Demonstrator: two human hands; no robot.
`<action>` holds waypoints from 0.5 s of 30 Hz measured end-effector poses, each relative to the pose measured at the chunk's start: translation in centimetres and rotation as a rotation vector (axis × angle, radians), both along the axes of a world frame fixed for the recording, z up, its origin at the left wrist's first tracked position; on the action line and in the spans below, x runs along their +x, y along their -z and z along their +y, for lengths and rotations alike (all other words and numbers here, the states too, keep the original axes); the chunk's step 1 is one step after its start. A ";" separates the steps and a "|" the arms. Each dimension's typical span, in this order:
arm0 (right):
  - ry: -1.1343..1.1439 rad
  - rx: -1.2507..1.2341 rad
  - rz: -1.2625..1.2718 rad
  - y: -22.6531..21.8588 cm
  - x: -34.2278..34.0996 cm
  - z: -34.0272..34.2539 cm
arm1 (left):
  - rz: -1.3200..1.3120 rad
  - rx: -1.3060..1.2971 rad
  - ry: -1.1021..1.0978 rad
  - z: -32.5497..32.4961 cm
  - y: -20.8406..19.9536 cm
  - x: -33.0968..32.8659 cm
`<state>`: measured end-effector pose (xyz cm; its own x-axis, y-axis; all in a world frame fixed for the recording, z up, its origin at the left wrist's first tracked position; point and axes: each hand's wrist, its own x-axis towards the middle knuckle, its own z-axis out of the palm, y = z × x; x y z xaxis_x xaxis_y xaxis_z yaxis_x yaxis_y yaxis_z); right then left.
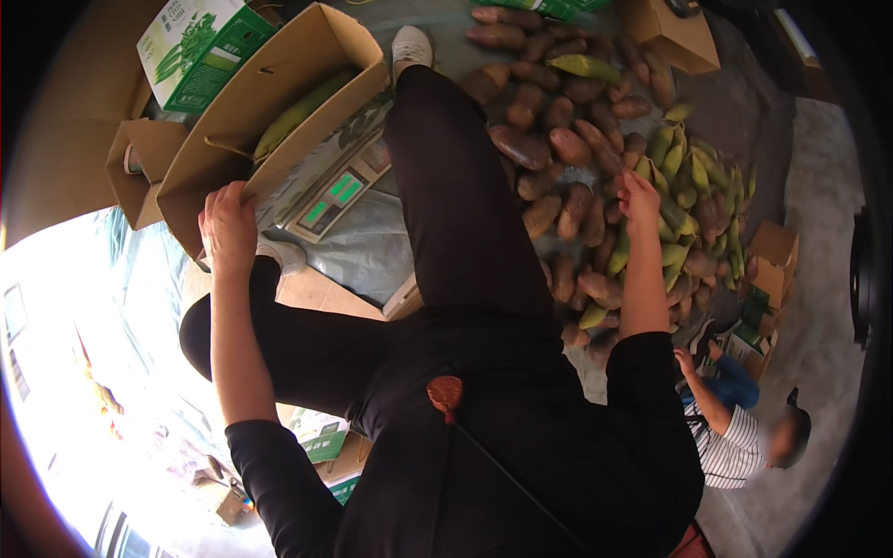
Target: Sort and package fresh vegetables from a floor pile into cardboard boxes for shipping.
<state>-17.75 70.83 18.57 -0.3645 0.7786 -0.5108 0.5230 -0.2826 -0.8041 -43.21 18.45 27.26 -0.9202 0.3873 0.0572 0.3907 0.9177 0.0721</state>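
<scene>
My left hand (228, 223) holds the near edge of an open cardboard box (223, 139), its fingers bent over the rim. Inside the box lies a long green vegetable or gourd (299, 113). The box rests beside or on a digital scale (330, 200) with a lit green display; which one, I cannot tell. My right hand (638, 197) is above a pile on the right, fingers closed in a pinch; what they hold, if anything, is hidden. Beneath it are brownish-purple oblong vegetables or fruits (569, 147) and green tapered ones (688, 172).
A green-and-white printed carton (200, 51) stands behind the box, and a small open carton (144, 167) lies left of it. Another cardboard box (670, 35) sits beyond the pile. At lower right, a person in a striped shirt (735, 451) is near more cartons (767, 279).
</scene>
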 end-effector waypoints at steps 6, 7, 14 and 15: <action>0.159 0.036 -0.128 2.8 5.8 2.2 | -0.039 -0.006 -0.034 -0.4 0.0 -0.1; 0.186 0.049 -0.144 3.4 7.1 2.9 | -0.049 0.002 -0.018 -0.3 0.2 -0.2; 0.339 0.110 -0.263 6.4 12.3 3.6 | -0.011 -0.038 0.052 -2.0 1.1 -0.9; 0.366 0.122 -0.280 6.5 12.7 3.3 | -0.012 -0.043 0.043 -2.1 1.2 -0.9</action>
